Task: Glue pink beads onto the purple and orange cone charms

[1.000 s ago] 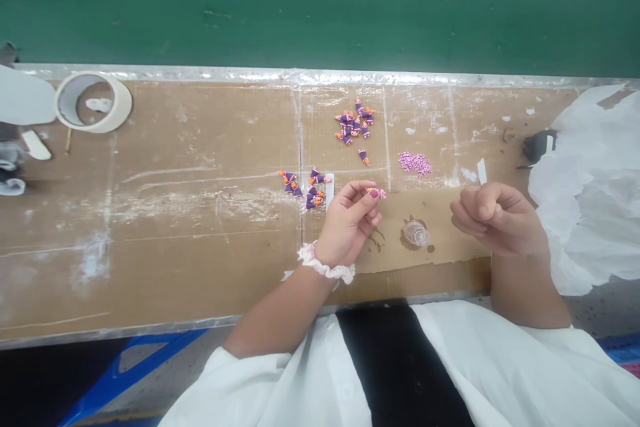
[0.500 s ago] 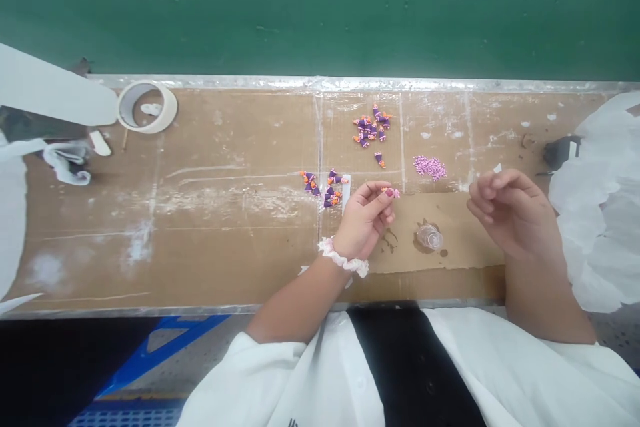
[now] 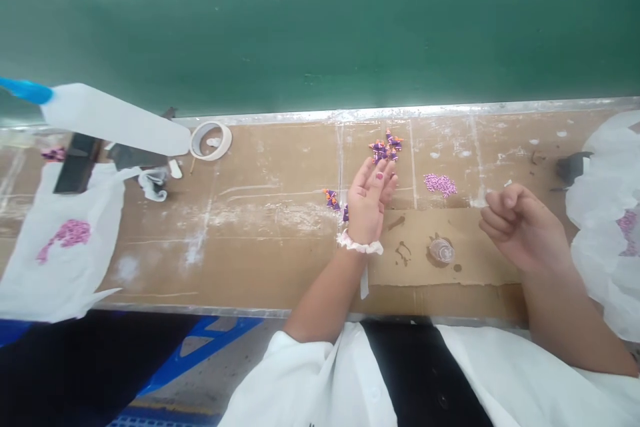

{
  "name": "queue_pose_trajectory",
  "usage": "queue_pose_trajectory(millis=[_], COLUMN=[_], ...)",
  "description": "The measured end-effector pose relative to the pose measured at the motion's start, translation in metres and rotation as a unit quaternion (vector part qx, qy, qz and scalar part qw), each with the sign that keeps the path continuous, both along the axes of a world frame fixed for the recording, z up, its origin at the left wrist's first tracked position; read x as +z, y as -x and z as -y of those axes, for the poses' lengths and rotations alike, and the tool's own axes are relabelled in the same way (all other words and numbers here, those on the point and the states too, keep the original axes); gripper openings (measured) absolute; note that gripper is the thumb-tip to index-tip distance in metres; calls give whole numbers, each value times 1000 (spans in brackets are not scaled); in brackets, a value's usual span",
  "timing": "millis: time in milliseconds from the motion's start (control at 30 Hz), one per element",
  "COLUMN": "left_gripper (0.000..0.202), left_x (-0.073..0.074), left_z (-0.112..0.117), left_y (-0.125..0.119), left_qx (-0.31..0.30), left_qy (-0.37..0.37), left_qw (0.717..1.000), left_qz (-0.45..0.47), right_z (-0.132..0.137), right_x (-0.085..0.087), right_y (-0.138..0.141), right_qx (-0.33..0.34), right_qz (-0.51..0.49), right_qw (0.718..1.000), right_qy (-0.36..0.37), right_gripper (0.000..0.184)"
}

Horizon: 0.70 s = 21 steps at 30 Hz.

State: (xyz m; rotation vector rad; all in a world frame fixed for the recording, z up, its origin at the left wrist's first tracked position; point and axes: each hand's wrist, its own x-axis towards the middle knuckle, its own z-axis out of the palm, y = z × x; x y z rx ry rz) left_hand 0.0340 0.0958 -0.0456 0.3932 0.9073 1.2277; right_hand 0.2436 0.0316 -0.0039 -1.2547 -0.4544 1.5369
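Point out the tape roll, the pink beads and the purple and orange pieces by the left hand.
Masking tape roll (image 3: 227, 141), head view, on the cream tape band.
Pink beads (image 3: 441, 185), head view, on the middle of the pile.
Purple and orange pieces (image 3: 393, 142), head view, on the cluster's upper right.

white shirt (image 3: 300, 380) — black front strip (image 3: 425, 373) | frilly pale left-wrist scrunchie (image 3: 360, 243)

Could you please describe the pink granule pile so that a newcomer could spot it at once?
On the long cardboard-covered workbench, look between the left hand and right hand. Just above lies a small heap of pink granules, all one colour, unlike the purple-and-orange pieces to its left.
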Motion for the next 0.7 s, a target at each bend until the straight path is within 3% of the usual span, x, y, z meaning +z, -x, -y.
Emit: queue_pose_trajectory(millis=[100, 167, 267, 367, 600, 700], left_gripper=[36, 28, 17, 17, 27, 24], left_x=[-2, -7, -16, -21, -14, -8], left_z=[1, 3, 4, 2, 9, 11], left_y=[6, 11, 14, 10, 1, 10], left_qx=[-29, -51, -134, -221, -203, -189], left_qy=[-37, -87, -176, -209, -330, -312], left_qw=[997, 980, 900, 827, 730, 683], left_qz=[-65, -172, -376, -473, -563, -633], right_z=[0, 1, 2, 3, 5, 8], right_x=[0, 1, 1, 0, -4, -8], right_y=[0, 0, 1, 2, -3, -6], right_qx=[3, 3, 2, -2, -8, -8], right_qz=[4, 4, -4, -10, 5, 19], right_qw=[1000, 1000, 1000, 1000, 1000, 999], right_qy=[0, -1, 4, 9, 18, 25], right_gripper=[18, 17, 17, 15, 16, 15])
